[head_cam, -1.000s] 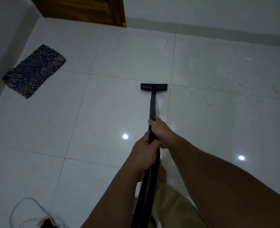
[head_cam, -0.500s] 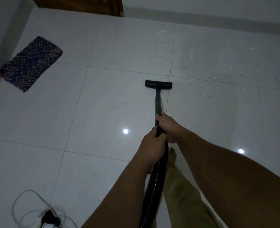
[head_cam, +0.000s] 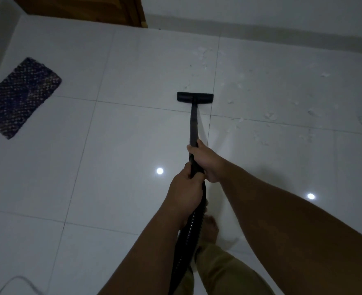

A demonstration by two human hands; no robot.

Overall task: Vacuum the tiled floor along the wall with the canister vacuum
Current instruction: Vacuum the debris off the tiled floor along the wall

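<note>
On a white tiled floor (head_cam: 116, 150) beside a pale wall (head_cam: 282, 15), a person steers a black vacuum wand (head_cam: 194, 126) with both bare hands. Right hand (head_cam: 205, 160) is wrapped around the wand higher up its length, while the left hand (head_cam: 186, 192) is closed around the grip just below, where the ribbed black hose (head_cam: 188, 241) begins and drops between the forearms. Flat against the tile, the floor nozzle (head_cam: 195, 97) sits just beyond a grout line, closer to the wall than it was half a second earlier, when it lay short of that joint. Both arms reach further forward than before. Pale scraps of debris (head_cam: 269, 116) lie scattered to the right of the nozzle and toward the wall. A dark woven mat (head_cam: 20, 96) rests well apart at left, near a wooden door (head_cam: 86, 7). Only a loop of white cable (head_cam: 20, 283) now shows at the lower left edge; the dark plug seen earlier has slipped from view. A bare foot (head_cam: 211, 229) and a tan trouser leg (head_cam: 222, 271) stand below the hands.
</note>
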